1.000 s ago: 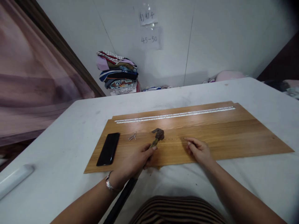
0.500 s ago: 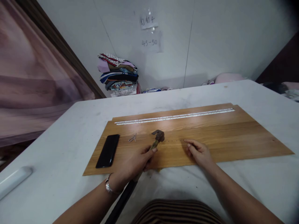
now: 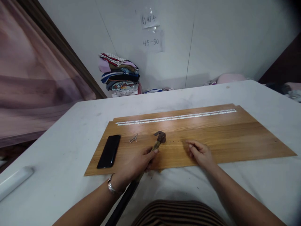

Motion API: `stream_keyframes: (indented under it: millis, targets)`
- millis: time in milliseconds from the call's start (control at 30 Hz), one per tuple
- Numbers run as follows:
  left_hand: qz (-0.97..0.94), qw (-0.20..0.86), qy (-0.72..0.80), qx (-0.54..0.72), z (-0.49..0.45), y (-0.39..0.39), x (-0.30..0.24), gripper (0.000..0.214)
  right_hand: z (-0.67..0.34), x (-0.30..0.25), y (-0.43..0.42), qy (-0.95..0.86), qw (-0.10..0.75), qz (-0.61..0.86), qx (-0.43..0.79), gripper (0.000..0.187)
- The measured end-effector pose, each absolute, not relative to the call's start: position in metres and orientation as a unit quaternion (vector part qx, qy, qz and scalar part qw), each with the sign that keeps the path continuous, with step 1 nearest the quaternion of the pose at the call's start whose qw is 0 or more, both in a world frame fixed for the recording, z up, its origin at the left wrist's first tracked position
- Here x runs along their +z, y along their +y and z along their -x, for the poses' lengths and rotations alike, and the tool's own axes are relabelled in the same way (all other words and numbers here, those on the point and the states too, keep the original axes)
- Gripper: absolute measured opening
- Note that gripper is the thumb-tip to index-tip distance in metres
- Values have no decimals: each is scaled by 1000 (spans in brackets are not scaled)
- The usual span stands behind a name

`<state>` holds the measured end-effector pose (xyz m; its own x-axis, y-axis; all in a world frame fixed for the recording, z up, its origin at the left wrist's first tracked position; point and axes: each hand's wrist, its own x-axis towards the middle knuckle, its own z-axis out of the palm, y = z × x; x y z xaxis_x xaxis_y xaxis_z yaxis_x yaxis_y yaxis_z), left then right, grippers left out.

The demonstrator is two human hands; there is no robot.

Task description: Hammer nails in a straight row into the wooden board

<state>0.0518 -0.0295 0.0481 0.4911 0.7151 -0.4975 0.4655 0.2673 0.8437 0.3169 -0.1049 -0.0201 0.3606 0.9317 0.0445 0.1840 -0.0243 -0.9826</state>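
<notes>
A long wooden board [image 3: 223, 138] lies on the white table [image 3: 70, 131]. My left hand [image 3: 136, 164] is closed around the handle of a hammer [image 3: 160, 137], whose rusty head rests on the board. Just right of the head runs a short row of small dark nail dots [image 3: 175, 141]. My right hand [image 3: 199, 153] rests on the board with its fingers curled, fingertips at the end of that row; whether it pinches a nail I cannot make out. A few loose nails [image 3: 133, 138] lie left of the hammer head.
A black phone [image 3: 109, 151] lies on the board's left end. A shiny metal strip [image 3: 176, 116] runs along the board's far edge. A white bar [image 3: 14, 182] sits at the table's left edge. Folded clothes [image 3: 119, 75] are piled against the wall.
Hands and hammer stay almost still; only the view shifts slightly.
</notes>
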Motion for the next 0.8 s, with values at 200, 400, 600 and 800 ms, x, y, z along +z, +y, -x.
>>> stream_keyframes:
  millis: [200, 400, 600, 800]
  targets:
    - [-581, 630, 508, 90, -52, -30, 51, 48, -316, -19, -105, -440, 545, 623, 348, 32]
    - [-592, 626, 499, 91, -54, -30, 54, 46, -317, -20, -105, -444, 539, 628, 344, 33]
    - [-595, 624, 498, 90, -52, -29, 50, 48, -317, -24, -105, -441, 541, 626, 348, 34]
    - [-594, 621, 502, 100, -51, -27, 49, 52, -317, -22, -105, -442, 542, 628, 342, 32]
